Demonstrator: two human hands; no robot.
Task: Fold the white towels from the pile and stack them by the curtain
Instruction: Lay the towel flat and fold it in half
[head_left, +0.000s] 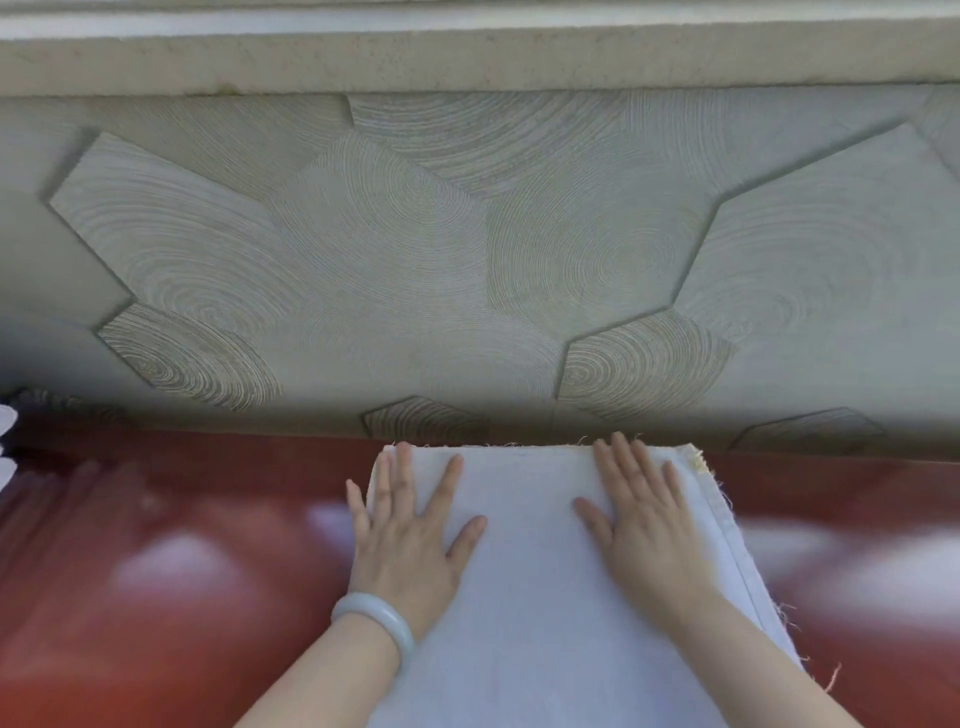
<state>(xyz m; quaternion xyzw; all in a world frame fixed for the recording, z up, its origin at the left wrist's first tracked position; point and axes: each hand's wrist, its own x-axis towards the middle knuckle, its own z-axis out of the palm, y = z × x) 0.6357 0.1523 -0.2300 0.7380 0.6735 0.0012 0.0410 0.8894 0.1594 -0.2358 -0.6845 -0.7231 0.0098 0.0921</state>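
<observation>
A folded white cloth towel (540, 571) with frayed edges lies on a glossy red surface (182, 545), its far edge at the textured grey wall (467, 249). The left hand (410, 535), a pale jade bangle (374, 626) on its wrist, and the right hand (644, 525) lie palm down on the towel, fingers spread and straight, pointing away.

Single head-worn wide-angle view, forward and down, close over the white towel (535, 597), patterned wall (467, 234) ahead.

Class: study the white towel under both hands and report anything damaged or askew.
The folded white cloth towel shows fraying: loose yellowish threads stick out along its far and right edges; otherwise it lies flat.
</observation>
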